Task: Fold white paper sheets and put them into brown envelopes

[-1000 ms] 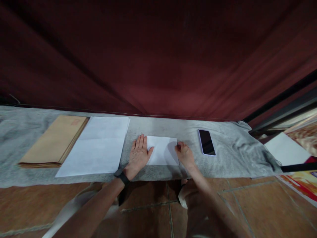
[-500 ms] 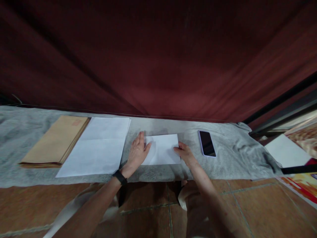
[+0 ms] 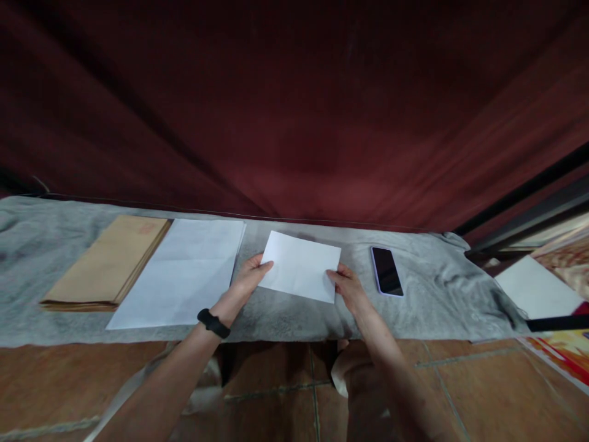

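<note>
A folded sheet of white paper (image 3: 301, 267) is tilted in front of me, its left end farther away than its right. My left hand (image 3: 248, 274), below a black wristband, pinches the paper's left edge with the thumb on top. On the opposite edge my right hand (image 3: 347, 283) is closed the same way, thumb above and fingers beneath. Left of my left hand lies a stack of larger white paper sheets (image 3: 184, 276) with a crease across the top one. A phone (image 3: 386, 271) with a dark screen and pale purple case rests to the right of my right hand.
Several brown paper envelopes (image 3: 105, 261) are stacked at the left, against the white sheets. Everything lies on a grey cloth (image 3: 432, 282) over a narrow surface. A dark red fabric (image 3: 294, 123) hangs behind it. A white card (image 3: 538, 285) sits at far right.
The paper lay flat under my left hand's spread fingers; now both hands grip it and it has been lifted and turned. My left hand has closed on the left edge.
</note>
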Available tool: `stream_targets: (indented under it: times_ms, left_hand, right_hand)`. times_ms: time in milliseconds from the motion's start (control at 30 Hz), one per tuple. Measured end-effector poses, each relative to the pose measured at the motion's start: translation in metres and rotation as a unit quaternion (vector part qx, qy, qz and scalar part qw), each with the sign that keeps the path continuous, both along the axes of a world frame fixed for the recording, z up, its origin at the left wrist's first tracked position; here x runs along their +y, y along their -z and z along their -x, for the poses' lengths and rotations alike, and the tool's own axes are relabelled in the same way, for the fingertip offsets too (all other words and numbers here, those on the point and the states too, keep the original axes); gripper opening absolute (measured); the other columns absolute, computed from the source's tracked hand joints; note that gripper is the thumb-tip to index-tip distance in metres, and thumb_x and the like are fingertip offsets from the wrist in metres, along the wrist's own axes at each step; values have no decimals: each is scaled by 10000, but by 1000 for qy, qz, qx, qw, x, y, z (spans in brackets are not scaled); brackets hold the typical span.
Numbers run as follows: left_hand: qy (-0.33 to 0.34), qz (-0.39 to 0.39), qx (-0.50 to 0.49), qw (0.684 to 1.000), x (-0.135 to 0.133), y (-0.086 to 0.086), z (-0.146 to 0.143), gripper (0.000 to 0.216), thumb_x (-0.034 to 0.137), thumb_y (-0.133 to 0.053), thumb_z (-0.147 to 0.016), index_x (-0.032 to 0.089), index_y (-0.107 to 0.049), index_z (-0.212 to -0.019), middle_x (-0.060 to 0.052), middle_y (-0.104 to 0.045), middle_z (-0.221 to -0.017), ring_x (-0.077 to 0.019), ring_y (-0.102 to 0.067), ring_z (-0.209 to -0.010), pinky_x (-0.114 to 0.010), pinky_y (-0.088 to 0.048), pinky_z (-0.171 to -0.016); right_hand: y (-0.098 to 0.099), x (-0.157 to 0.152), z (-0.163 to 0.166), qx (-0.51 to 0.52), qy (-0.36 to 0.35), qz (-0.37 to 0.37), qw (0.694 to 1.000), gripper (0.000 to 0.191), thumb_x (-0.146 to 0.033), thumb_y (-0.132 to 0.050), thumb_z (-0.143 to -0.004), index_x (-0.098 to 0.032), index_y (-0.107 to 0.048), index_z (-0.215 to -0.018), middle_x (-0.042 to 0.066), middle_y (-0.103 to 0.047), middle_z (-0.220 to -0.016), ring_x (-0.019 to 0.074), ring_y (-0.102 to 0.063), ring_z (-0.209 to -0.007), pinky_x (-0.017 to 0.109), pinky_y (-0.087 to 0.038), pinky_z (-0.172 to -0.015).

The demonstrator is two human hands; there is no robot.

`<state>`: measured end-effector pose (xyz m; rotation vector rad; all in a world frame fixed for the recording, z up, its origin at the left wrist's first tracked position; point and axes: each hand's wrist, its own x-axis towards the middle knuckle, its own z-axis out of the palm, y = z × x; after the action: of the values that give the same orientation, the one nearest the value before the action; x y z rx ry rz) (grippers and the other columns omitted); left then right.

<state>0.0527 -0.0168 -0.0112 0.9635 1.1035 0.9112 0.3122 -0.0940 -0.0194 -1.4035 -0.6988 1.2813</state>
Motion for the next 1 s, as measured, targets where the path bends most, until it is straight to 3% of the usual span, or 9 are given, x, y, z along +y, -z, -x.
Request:
stream_targets:
  times_ms: [167, 333, 500, 633, 800, 1000]
  left_hand:
    - [-3, 9, -27, 1000, 4, -6, 5, 493, 420, -881, -599, 132, -737, -971, -36, -753, -777, -154, -638, -605, -251, -469, -580]
    - [-38, 63, -89, 993, 11, -7, 5, 424, 400, -904, -627, 166, -690, -909, -26, -750, -793, -150, -695, -673, -218, -504, -584]
    - [34, 146, -167, 975, -3, 0, -12, 372, 307, -904, -643, 153, -699, -913, -89, -777, -903, -191, -732, -786, -279, -581, -713]
    - [30, 95, -128, 987, -14, 3, -24, 427, 281, -903, -610, 141, -735, -976, -109, -782, -971, -215, -723, -788, -307, -573, -709]
    - [-22, 10, -7, 1000, -10, 1, -22, 366, 373, -870, -607, 143, -737, -858, -79, -757, -808, -212, -675, -710, -300, -497, -620]
    - [-29, -41, 52, 997, -4, -4, -16, 345, 388, -827, -615, 160, -716, -849, -38, -723, -768, -169, -591, -638, -278, -425, -567]
  right_hand:
    - [-1, -3, -3, 56, -37, 13, 998, 362, -369, -847, -652, -208, -740, -957, 53, -793, -902, 208, -725, -723, 281, -558, -600]
    - [0, 3, 1, 93, 30, -21, 995, 329, -348, -848, -661, -201, -723, -928, 56, -795, -877, 217, -731, -733, 302, -563, -614]
    - [1, 6, 16, 130, 54, -33, 990, 298, -300, -842, -676, -209, -724, -933, 33, -797, -887, 186, -727, -733, 280, -571, -639]
    - [-1, 7, 21, 152, 36, -15, 988, 277, -249, -847, -655, -203, -724, -899, 33, -795, -881, 176, -728, -730, 265, -580, -638]
    - [-7, 8, 13, 155, 38, -24, 987, 239, -236, -856, -652, -219, -694, -827, 8, -774, -788, 170, -717, -673, 271, -576, -623]
    - [-14, 7, 8, 116, -5, -42, 992, 303, -299, -865, -671, -208, -732, -928, 11, -777, -842, 160, -700, -659, 286, -584, -642]
